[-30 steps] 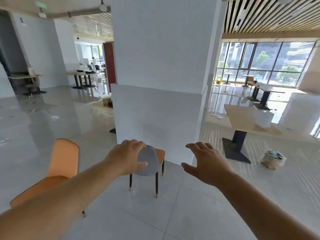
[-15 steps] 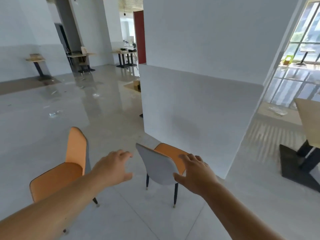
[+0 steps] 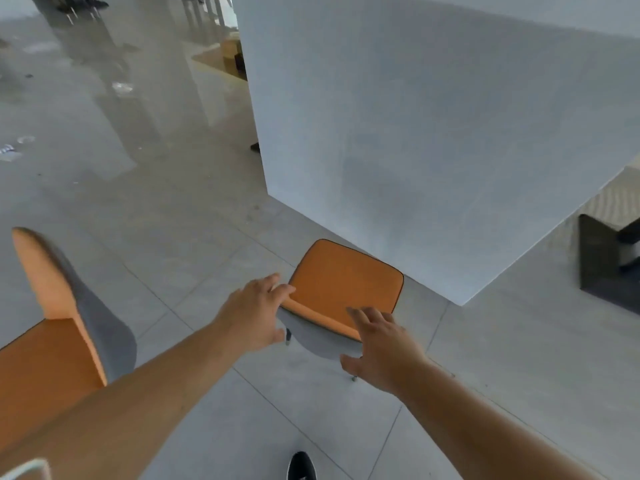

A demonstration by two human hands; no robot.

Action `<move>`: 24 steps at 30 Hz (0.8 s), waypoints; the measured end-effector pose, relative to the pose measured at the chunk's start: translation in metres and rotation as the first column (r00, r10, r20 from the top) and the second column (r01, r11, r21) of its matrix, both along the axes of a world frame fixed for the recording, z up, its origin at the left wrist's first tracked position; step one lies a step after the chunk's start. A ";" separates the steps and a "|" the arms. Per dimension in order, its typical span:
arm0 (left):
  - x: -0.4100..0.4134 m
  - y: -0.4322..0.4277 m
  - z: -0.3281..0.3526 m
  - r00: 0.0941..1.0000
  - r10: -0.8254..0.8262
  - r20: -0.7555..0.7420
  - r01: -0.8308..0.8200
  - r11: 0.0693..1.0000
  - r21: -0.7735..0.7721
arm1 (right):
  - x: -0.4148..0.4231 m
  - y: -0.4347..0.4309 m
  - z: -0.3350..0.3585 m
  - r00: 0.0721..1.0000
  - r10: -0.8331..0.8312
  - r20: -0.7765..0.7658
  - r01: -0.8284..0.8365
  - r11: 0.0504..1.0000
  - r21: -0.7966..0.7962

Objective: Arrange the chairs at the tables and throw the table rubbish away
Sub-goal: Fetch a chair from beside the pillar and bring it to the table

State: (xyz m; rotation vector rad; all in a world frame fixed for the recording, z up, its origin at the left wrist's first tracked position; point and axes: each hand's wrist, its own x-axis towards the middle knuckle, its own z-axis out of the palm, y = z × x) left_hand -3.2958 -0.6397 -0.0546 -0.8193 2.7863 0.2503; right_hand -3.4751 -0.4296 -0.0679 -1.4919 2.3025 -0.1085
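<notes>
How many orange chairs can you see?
2. One chair stands by the white pillar, under both hands; the other chair is at the left edge. More may be hidden.

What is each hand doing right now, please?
Left hand: open, fingers spread at the chair backrest, not gripping.
Right hand: open, over the backrest's other end, holding nothing.

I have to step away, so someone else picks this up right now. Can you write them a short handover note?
Left hand: open, at the left corner of the nearer chair's backrest, not closed on it.
Right hand: open, over the backrest's right end, no grip.
That chair stands by the white pillar, away from any table. A second orange chair stands loose on the left.
Done: nothing visible.
Left: grasp and move both chairs to tables; litter lies on the floor far left.
</notes>
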 end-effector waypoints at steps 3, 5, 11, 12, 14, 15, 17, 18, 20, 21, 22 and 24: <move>-0.026 -0.052 -0.040 0.991 -0.068 0.113 0.062 0.997 0.050 | -0.014 -0.040 -0.034 0.999 0.010 0.042 -0.015 0.992 0.126; -0.036 -0.075 -0.063 0.982 -0.103 0.159 0.085 0.990 0.115 | -0.020 -0.056 -0.052 0.998 0.018 0.063 -0.031 0.976 0.215; -0.040 -0.099 -0.108 0.981 -0.170 0.094 0.148 0.967 0.206 | -0.026 -0.077 -0.080 0.996 0.090 0.029 -0.094 0.932 0.351; -0.039 -0.101 -0.111 0.981 -0.171 0.088 0.150 0.966 0.210 | -0.026 -0.079 -0.082 0.995 0.099 0.019 -0.100 0.932 0.347; -0.038 -0.102 -0.110 0.977 -0.190 0.098 0.170 0.968 0.183 | -0.026 -0.080 -0.083 0.993 0.116 0.011 -0.113 0.933 0.340; -0.037 -0.101 -0.108 0.970 -0.216 0.112 0.198 0.968 0.155 | -0.027 -0.079 -0.082 0.992 0.126 0.012 -0.123 0.933 0.339; -0.036 -0.094 -0.103 0.958 -0.248 0.147 0.231 0.965 0.124 | -0.029 -0.076 -0.082 0.989 0.150 0.016 -0.147 0.930 0.337; -0.034 -0.089 -0.100 0.958 -0.241 0.152 0.223 0.966 0.128 | -0.031 -0.074 -0.082 0.986 0.166 0.020 -0.163 0.927 0.337; -0.028 -0.073 -0.096 0.971 -0.190 0.144 0.167 0.973 0.159 | -0.034 -0.068 -0.081 0.977 0.211 0.026 -0.207 0.918 0.340; -0.024 -0.062 -0.094 0.978 -0.156 0.142 0.130 0.976 0.173 | -0.036 -0.063 -0.081 0.971 0.237 0.029 -0.232 0.911 0.342; -0.019 -0.050 -0.093 0.983 -0.119 0.143 0.092 0.979 0.184 | -0.038 -0.059 -0.081 0.964 0.266 0.033 -0.261 0.903 0.342; -0.008 -0.026 -0.091 0.987 -0.048 0.156 0.017 0.980 0.197 | -0.043 -0.051 -0.081 0.941 0.336 0.044 -0.330 0.883 0.335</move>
